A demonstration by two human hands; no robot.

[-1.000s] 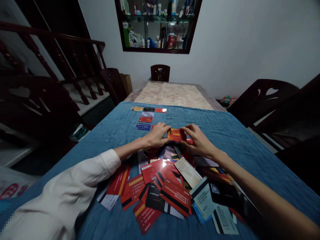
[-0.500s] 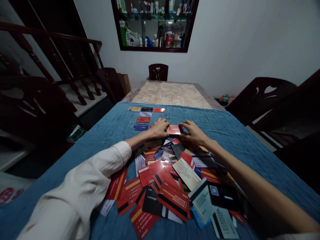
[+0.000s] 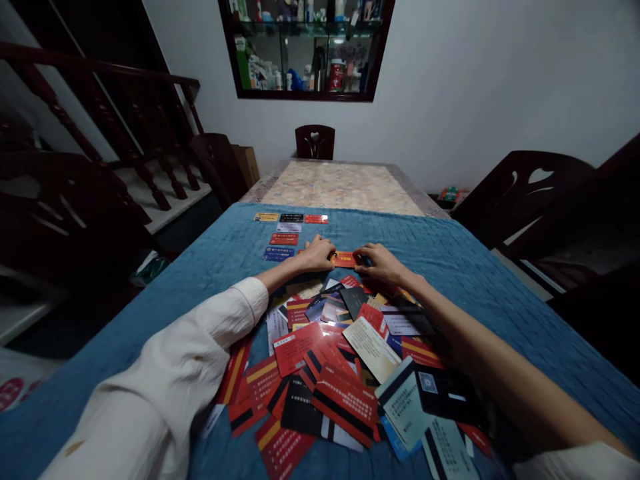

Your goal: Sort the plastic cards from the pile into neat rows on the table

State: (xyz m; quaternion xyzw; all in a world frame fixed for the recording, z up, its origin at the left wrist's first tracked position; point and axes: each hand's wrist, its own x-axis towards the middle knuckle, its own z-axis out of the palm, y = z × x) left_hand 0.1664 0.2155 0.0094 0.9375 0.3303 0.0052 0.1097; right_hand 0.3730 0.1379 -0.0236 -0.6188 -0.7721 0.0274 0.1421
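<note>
A red-orange card (image 3: 345,259) with yellow lettering lies flat or nearly flat on the blue cloth, beyond the heap of cards. My left hand (image 3: 319,255) pinches its left edge, and my right hand (image 3: 381,264) has its fingers on the right edge. Closer to me spreads a loose heap of cards, among them a red card (image 3: 346,403), a cream card (image 3: 371,347) and a black card (image 3: 354,301). Left of my left hand a blue card (image 3: 279,253) and a red card (image 3: 284,239) lie in a column; another red card beside the blue one is mostly covered by that hand.
Farther back sit a white card (image 3: 289,228), a yellow card (image 3: 266,217), a black card (image 3: 291,218) and another red card (image 3: 317,219). A blue cloth (image 3: 200,280) covers the near table. Dark wooden chairs (image 3: 315,142) stand around it.
Both hands have lowered the card from a raised, tilted position onto or close to the cloth, and its lettering now shows clearly. The view has shifted slightly.
</note>
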